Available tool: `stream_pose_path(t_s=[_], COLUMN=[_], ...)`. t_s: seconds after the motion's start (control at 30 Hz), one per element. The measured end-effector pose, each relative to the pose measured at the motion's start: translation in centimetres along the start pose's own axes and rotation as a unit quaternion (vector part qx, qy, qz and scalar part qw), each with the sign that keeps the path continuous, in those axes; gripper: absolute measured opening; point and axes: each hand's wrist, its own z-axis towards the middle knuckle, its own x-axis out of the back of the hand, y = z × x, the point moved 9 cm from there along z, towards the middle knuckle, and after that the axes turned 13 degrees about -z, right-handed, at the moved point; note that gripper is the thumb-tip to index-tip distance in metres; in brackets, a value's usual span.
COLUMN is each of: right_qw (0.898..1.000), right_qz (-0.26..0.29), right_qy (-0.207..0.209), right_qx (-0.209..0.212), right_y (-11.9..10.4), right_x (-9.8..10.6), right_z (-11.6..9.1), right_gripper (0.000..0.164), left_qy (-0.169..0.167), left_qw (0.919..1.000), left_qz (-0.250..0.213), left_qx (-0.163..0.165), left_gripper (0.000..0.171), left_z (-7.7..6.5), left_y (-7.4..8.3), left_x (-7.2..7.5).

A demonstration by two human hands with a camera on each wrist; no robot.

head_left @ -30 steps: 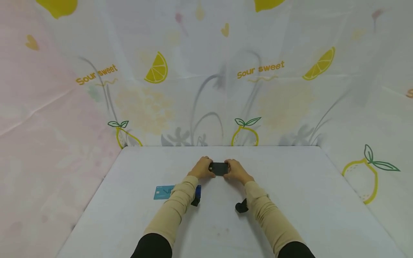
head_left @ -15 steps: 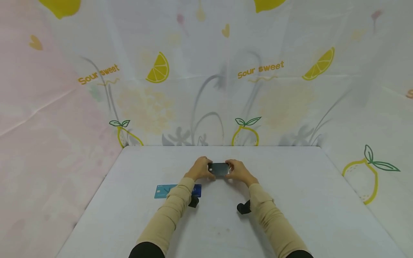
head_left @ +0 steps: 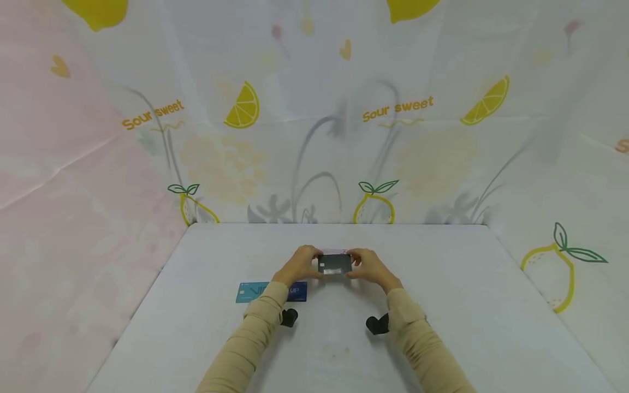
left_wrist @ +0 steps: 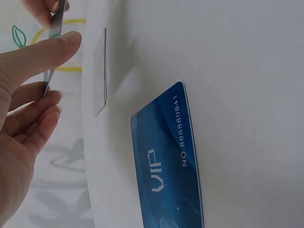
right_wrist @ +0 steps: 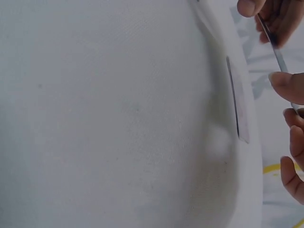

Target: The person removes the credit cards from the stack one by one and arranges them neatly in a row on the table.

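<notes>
Both hands hold a dark card by its two short ends, with a small light chip mark on its left side and a bright glare along its lower edge. My left hand pinches the left end between thumb and fingers; my right hand pinches the right end likewise. In both wrist views the card appears nearly edge-on, raised above the table. A pale card lies flat on the table under it, mostly hidden in the head view. Nearer my left forearm lies a dark blue VIP card.
A light blue VIP card lies left of the dark blue one, partly covered by my left sleeve. Small black wrist-worn pieces hang beneath both forearms. The white table ends at a lemon-printed cloth.
Both hands have drawn the dark card slightly nearer, and its face has caught glare. The pale card's edge now shows behind it. My forearms have spread, uncovering more of the blue cards.
</notes>
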Motion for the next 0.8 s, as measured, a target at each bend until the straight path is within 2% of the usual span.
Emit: stream_pose_path(t_s=[0.2,0.27,0.53,0.8], right_qw=[1.000,1.000,1.000,1.000], right_qz=[0.001,0.002,0.005,-0.010], right_qy=[-0.002,-0.004,0.005,0.005], right_qx=[0.010,0.013,0.014,0.021], right_y=[-0.4,-0.6,-0.9,-1.0], right_x=[-0.2,-0.3,-1.2,-2.2], right_z=[-0.8,-1.0,-2.0,-2.5], right_gripper=[0.056,0.057,0.056,0.055], left_qy=[-0.003,-0.001,0.019,0.014], left_qw=[0.9988,0.9987,0.9998,0.9998], left_qz=[-0.047,-0.049,-0.007,0.010], left_qx=[0.012,0.017,0.007,0.013], left_gripper=[0.058,0.058,0.059,0.061], left_z=[-1.3,-1.7,-3.1,-4.0], left_y=[0.1,0.1,-0.2,-0.4], left_x=[0.0,0.0,-0.3,-1.1])
